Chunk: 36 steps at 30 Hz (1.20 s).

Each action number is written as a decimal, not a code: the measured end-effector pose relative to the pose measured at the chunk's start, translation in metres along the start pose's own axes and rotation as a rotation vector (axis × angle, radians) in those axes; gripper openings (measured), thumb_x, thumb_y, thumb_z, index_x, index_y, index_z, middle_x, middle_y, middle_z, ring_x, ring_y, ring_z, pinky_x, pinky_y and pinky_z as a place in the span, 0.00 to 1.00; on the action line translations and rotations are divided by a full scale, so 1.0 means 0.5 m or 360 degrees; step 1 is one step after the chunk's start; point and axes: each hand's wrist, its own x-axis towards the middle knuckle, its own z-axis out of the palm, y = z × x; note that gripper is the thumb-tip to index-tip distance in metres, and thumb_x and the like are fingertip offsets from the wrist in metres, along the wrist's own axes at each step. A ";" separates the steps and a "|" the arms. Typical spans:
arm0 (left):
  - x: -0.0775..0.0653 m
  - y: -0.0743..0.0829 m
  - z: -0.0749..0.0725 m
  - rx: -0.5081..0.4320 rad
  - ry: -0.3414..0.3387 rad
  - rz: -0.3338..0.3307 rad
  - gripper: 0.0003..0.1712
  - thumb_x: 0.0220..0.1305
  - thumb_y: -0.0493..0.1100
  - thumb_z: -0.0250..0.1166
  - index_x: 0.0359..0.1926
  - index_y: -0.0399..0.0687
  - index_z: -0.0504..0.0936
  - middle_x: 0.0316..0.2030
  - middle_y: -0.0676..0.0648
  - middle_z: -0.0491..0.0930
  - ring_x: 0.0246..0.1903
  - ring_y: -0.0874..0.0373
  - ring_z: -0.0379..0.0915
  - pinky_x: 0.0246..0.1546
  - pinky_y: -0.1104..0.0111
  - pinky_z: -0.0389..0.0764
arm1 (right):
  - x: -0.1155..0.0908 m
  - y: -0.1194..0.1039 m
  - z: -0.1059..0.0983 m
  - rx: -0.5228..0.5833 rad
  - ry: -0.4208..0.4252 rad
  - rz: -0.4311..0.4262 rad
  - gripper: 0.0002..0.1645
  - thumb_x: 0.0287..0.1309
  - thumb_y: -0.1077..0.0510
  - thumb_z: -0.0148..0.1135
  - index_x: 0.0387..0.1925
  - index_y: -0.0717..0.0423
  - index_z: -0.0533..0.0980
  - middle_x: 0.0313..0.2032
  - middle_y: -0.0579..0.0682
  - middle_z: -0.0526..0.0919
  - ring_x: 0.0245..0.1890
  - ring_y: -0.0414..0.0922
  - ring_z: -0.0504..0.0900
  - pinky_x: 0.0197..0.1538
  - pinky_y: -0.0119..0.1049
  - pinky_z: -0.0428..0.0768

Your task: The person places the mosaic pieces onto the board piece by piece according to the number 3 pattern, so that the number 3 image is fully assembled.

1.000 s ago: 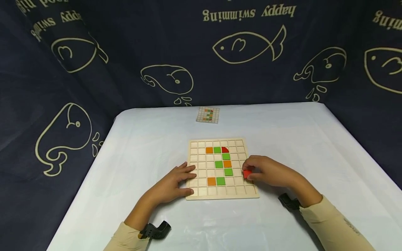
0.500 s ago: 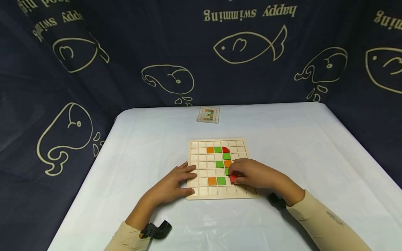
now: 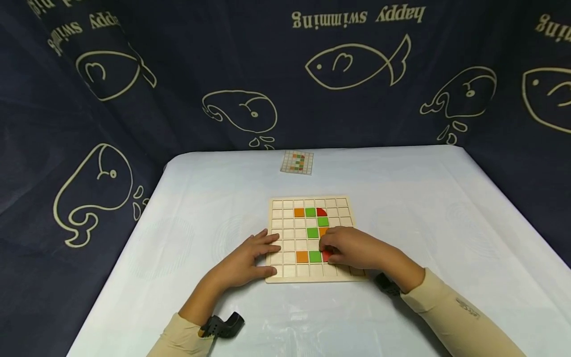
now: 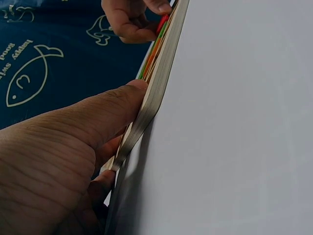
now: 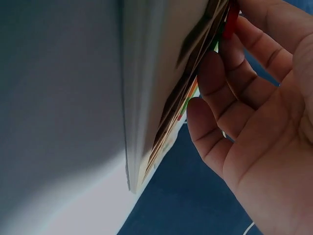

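A wooden grid board (image 3: 287, 271) lies on the table, with orange, green and red tiles set in its squares. My right hand (image 3: 352, 246) pinches a red tile (image 3: 327, 256) between thumb and fingertips. This tile is low over a square just right of a green tile (image 3: 314, 257) in the lower row; the fingers cover part of its shape. In the right wrist view, the red tile (image 5: 231, 22) shows at the fingertips. My left hand (image 3: 245, 260) rests with spread fingers on the board's left edge. A red quarter-round tile (image 3: 321, 212) sits in an upper row.
Behind the board lies a small card (image 3: 297, 162) printed with a similar grid and coloured pattern. White cloth (image 3: 214, 198) covers the table. A dark blue curtain (image 3: 267, 49) with fish and whale drawings hangs at the back and sides.
My right hand has carried the red tile leftward from the board's right edge to beside the lower green tile. The left hand stays on the left edge.
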 end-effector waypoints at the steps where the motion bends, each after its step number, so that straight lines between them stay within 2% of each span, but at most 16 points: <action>1: 0.000 0.000 0.000 0.0002 0.0002 0.0007 0.29 0.60 0.45 0.73 0.61 0.40 0.79 0.70 0.45 0.66 0.75 0.43 0.46 0.72 0.44 0.46 | 0.000 0.000 0.000 -0.0005 -0.0002 0.0004 0.08 0.59 0.55 0.71 0.39 0.47 0.80 0.36 0.37 0.77 0.35 0.37 0.71 0.43 0.36 0.75; 10: 0.001 0.001 -0.001 -0.0002 -0.0001 -0.0013 0.30 0.59 0.45 0.73 0.61 0.40 0.79 0.71 0.45 0.66 0.75 0.45 0.45 0.72 0.46 0.46 | -0.004 0.003 -0.007 0.0027 0.0012 0.0061 0.09 0.60 0.56 0.70 0.41 0.49 0.80 0.39 0.40 0.79 0.39 0.39 0.74 0.47 0.40 0.77; 15: 0.001 -0.001 -0.001 0.0000 -0.0001 -0.0008 0.30 0.60 0.46 0.73 0.61 0.40 0.79 0.70 0.46 0.66 0.75 0.45 0.45 0.72 0.45 0.46 | -0.010 0.009 -0.010 0.0061 0.0020 0.0111 0.07 0.59 0.58 0.70 0.37 0.48 0.79 0.34 0.39 0.76 0.34 0.38 0.72 0.42 0.37 0.75; 19: 0.000 -0.002 -0.001 0.0004 0.0014 0.0008 0.29 0.60 0.45 0.73 0.61 0.40 0.79 0.70 0.45 0.66 0.74 0.43 0.46 0.72 0.44 0.46 | -0.007 0.011 -0.008 0.0018 0.0007 0.0094 0.07 0.59 0.57 0.71 0.35 0.47 0.78 0.32 0.38 0.74 0.31 0.38 0.70 0.39 0.35 0.73; 28: 0.001 0.000 -0.002 -0.0009 0.0010 0.0015 0.29 0.59 0.44 0.73 0.61 0.39 0.79 0.70 0.44 0.66 0.74 0.43 0.46 0.72 0.44 0.46 | -0.001 0.012 -0.006 -0.0023 0.0024 0.0117 0.08 0.58 0.56 0.71 0.36 0.47 0.77 0.33 0.38 0.74 0.32 0.38 0.71 0.40 0.36 0.74; 33: 0.002 0.000 -0.005 -0.0071 0.0042 0.0002 0.28 0.61 0.46 0.72 0.61 0.43 0.80 0.70 0.46 0.66 0.74 0.44 0.47 0.72 0.45 0.49 | -0.030 0.034 -0.019 0.0034 0.0105 0.0169 0.09 0.59 0.58 0.70 0.40 0.50 0.79 0.37 0.41 0.77 0.36 0.39 0.72 0.44 0.39 0.76; 36: -0.002 0.008 -0.018 -0.0117 0.0072 -0.0067 0.27 0.64 0.47 0.70 0.62 0.43 0.79 0.70 0.45 0.66 0.73 0.44 0.51 0.71 0.46 0.54 | -0.060 0.057 -0.032 0.0038 0.0178 0.0250 0.10 0.59 0.58 0.70 0.42 0.51 0.80 0.41 0.44 0.78 0.40 0.42 0.74 0.47 0.43 0.77</action>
